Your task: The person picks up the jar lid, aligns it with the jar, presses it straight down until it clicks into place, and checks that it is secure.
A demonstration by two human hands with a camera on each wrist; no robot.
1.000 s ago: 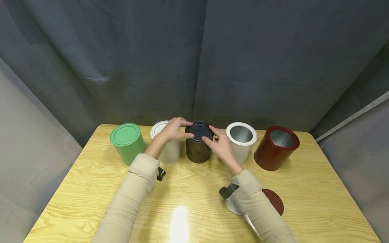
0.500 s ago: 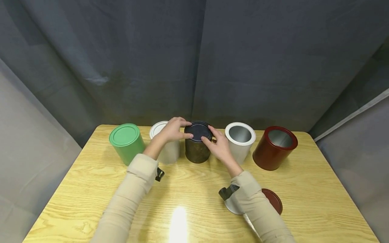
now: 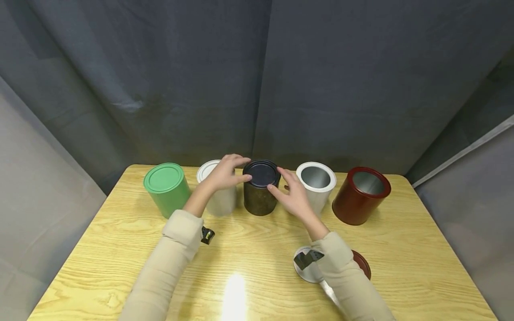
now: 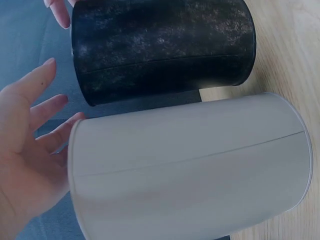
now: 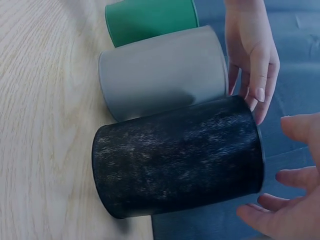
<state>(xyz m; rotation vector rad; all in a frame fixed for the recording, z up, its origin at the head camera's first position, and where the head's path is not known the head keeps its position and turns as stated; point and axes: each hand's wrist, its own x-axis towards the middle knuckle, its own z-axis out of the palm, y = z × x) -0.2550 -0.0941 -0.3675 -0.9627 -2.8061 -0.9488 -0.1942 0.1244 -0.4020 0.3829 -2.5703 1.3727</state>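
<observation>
A black can with a dark lid lying flat on its top stands between my two hands. My left hand is at the left side of the lid, fingers spread and relaxed, above the lidded white can. On the other side, my right hand has its thumb and fingers apart near the lid's rim. In the right wrist view a gap shows between the right fingers and the black can. The left wrist view likewise shows the left hand not gripping anything.
A lidded green can stands at the left end of the row. To the right are an open white can and an open red can. A white disc, a red lid and a silvery strip lie around the right forearm.
Both hands have drawn slightly apart from the black can's lid, the left moving left and the right moving right. The lid still lies on the can.
</observation>
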